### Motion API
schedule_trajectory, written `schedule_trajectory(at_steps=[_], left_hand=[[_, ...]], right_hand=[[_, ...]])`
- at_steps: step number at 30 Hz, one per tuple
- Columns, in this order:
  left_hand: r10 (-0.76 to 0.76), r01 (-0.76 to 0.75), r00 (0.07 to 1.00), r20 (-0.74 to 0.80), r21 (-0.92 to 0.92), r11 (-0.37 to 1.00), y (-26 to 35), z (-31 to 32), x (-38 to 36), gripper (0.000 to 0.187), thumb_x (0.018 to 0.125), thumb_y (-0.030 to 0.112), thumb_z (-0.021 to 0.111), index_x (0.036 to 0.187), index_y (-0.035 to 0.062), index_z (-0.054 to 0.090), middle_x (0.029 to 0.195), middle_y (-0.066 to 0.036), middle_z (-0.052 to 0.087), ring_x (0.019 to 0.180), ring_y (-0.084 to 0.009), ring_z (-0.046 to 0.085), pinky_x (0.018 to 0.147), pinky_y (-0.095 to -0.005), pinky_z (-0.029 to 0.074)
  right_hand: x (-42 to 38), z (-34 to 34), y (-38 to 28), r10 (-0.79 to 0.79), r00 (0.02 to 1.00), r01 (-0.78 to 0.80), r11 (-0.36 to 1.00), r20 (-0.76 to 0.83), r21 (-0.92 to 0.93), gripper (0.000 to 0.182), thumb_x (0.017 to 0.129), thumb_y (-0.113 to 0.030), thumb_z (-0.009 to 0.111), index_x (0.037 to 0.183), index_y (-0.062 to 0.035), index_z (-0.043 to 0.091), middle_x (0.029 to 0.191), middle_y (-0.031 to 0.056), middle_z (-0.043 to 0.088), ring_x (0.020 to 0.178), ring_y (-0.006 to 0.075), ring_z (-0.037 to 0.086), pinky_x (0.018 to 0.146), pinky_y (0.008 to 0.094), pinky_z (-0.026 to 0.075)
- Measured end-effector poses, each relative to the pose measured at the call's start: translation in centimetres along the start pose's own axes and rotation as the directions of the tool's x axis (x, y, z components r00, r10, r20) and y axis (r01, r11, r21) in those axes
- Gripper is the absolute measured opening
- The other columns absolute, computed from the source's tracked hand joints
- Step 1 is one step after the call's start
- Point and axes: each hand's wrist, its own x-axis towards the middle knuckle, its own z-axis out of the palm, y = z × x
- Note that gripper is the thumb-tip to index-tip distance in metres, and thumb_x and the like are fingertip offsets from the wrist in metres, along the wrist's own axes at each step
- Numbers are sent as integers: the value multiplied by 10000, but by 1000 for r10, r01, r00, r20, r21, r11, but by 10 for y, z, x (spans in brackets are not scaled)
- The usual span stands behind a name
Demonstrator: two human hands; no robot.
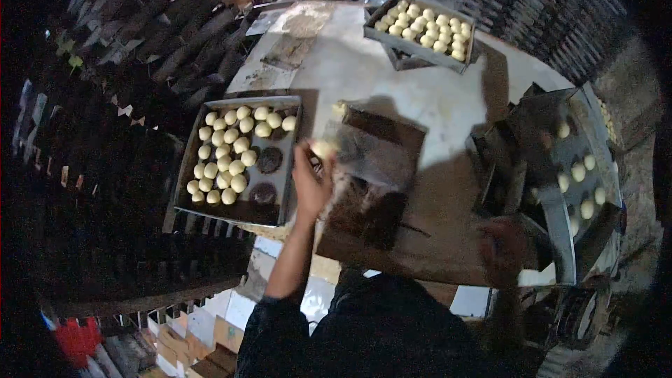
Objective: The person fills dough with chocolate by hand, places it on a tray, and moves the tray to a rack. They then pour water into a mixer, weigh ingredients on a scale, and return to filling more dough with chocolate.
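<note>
My left hand (313, 185) is closed around a pale dough ball (323, 148), held up between the left tray and a dark board. Just to its left, a metal tray (296, 161) holds many round dough balls (224, 162), with dark bare patches on its right side. Under and right of the hand lies the dark flat board (374, 168), with a smeared translucent sheet or surface on top that I cannot make out. My right hand (500, 241) is in deep shadow and blurred near the right trays; its fingers cannot be made out.
At the back of the white table (336, 56) stands another tray (463, 64) full of dough balls. On the right, stacked metal trays (568, 220) include one with several spaced dough balls. A thin dark stick (414, 229) lies near the board. Slatted walls surround the table.
</note>
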Motion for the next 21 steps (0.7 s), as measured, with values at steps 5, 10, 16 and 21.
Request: schedule_trajectory(at_steps=[5, 10, 16, 21], left_hand=[[118, -135, 853, 508, -5, 991, 157, 58, -83, 908, 796, 131, 704, 1462, 3, 100, 1465, -282, 239, 1314, -374, 363, 1049, -422, 346], [93, 66, 816, 570, -253, 965, 184, 84, -117, 756, 808, 170, 719, 1421, 19, 304, 1178, -177, 526, 1045, -279, 540, 913, -361, 436], [-173, 240, 948, 267, -245, 939, 227, 82, -156, 358, 890, 165, 616, 1215, 17, 596, 1010, -90, 549, 862, -172, 529, 750, -281, 442], [-11, 48, 993, 114, -326, 944, 239, 58, -193, 555, 915, 290, 548, 1360, -11, 409, 1185, -204, 501, 1123, -307, 478, 936, -354, 405]], right_hand=[[26, 28, 27, 112, 942, -232, 898, 317, 373, 325, 852, -67, 605, 1172, -17, 584, 1050, 87, 650, 934, 197, 623, 813, 299, 496], [25, -5, 30, -341, 939, 290, 856, 46, 428, 441, 765, -28, 672, 1196, -9, 582, 1079, 149, 642, 1049, 221, 607, 900, 311, 477], [-12, -2, 10, -378, 916, 391, 773, -131, 501, 434, 905, -194, 586, 1244, 68, 520, 1272, 233, 504, 1188, 288, 506, 989, 379, 395], [-47, 30, -30, -252, 932, 350, 814, -261, 464, 249, 927, -166, 539, 1032, 52, 597, 837, 75, 645, 708, 170, 603, 646, 293, 481]])
